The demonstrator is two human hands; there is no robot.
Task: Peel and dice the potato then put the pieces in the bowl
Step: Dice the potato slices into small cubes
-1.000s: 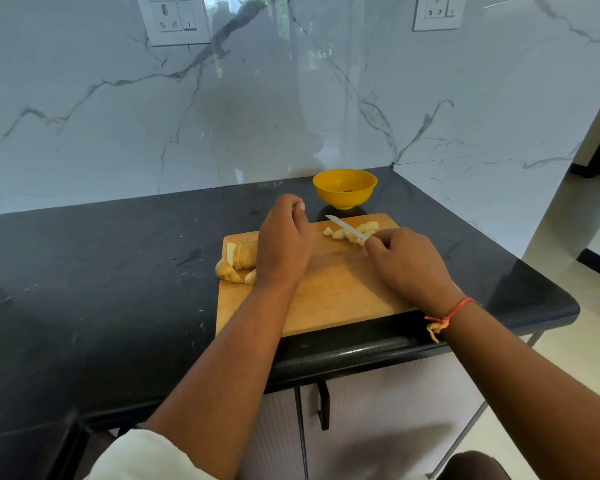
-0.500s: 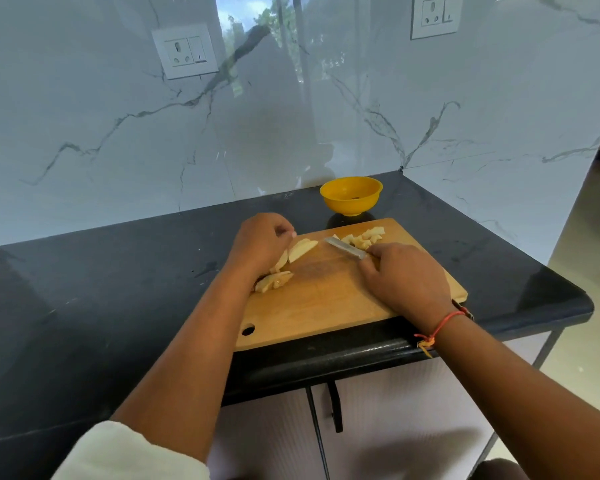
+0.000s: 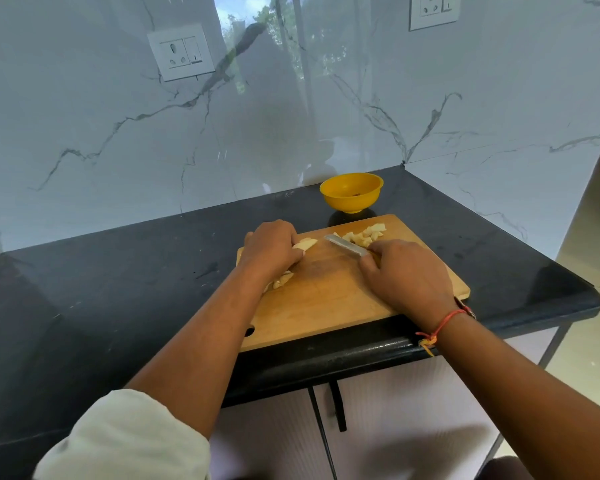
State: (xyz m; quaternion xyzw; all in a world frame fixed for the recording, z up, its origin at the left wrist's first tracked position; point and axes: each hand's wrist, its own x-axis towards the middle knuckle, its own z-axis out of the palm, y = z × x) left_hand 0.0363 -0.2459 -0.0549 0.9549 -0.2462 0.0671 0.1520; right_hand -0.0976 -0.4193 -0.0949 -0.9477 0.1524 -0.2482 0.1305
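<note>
Left arm: off-white sleeve, rolled into a thick cuff, forearm bare below it. Right wrist: thin red-orange thread bracelet with a yellow knotted tassel hanging off it, forearm bare. Left hand and right hand both bare.

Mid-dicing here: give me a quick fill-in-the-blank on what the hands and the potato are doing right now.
1. The right hand grips a ____.
2. The left hand holds potato strips down on the wooden ____.
3. The diced pieces lie heaped on the wood, not yet in the yellow ____.
Missing words: knife; cutting board; bowl.
</note>
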